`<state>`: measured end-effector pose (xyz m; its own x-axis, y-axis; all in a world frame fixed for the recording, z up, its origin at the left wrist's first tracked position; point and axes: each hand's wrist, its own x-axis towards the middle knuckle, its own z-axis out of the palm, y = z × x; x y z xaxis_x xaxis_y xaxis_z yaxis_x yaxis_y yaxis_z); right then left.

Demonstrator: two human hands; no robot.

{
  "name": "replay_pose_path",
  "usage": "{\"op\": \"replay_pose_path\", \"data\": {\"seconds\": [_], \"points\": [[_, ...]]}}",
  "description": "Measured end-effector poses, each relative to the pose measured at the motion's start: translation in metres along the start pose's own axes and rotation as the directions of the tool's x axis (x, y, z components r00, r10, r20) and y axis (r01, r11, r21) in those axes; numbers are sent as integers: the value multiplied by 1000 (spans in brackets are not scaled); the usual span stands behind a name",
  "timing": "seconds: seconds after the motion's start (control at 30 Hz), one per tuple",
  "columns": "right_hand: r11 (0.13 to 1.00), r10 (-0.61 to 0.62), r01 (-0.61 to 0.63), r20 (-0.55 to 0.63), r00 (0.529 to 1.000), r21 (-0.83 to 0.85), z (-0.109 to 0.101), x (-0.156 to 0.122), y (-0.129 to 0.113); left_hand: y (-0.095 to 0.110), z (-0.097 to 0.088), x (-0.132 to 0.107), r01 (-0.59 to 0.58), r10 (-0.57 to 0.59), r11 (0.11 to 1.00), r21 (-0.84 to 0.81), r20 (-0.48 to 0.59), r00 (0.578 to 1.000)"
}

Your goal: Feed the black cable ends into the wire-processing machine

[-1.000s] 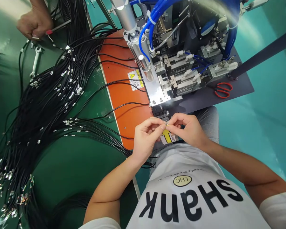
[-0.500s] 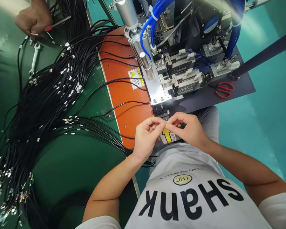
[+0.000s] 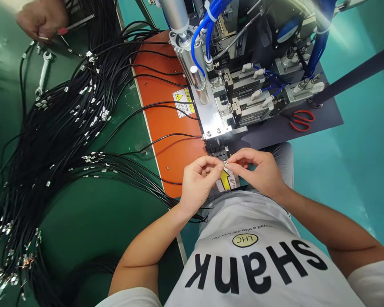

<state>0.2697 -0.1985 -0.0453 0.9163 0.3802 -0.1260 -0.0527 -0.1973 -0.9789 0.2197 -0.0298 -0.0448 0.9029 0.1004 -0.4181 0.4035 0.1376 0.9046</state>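
My left hand (image 3: 198,181) and my right hand (image 3: 259,170) meet fingertip to fingertip just below the metal machine (image 3: 224,102). Both pinch one small metal piece (image 3: 225,163), which looks like a terminal on a thin cable end. The pinch sits above a yellow arrow label (image 3: 224,180) at the machine's front edge. A black cable runs back from my left wrist toward the bundle of black cables (image 3: 64,140) with metal ends, spread over the green table (image 3: 92,221) at my left.
An orange plate (image 3: 166,123) with a warning sticker lies left of the machine. Red scissors (image 3: 301,120) rest on the dark base at right. Another person's hand (image 3: 41,19) holds a tool at the top left, near a wrench (image 3: 43,74).
My two hands have edged slightly up toward the machine's front, still pinched together. The other person's hand at the top left shifted a little left.
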Motion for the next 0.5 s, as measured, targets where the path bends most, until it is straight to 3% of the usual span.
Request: {"op": "replay_pose_path", "data": {"seconds": [0.5], "points": [[999,-28,28,3,1000,-31,-1,0,-3,5,0,0,0,-1,999,51,23,1000]]}}
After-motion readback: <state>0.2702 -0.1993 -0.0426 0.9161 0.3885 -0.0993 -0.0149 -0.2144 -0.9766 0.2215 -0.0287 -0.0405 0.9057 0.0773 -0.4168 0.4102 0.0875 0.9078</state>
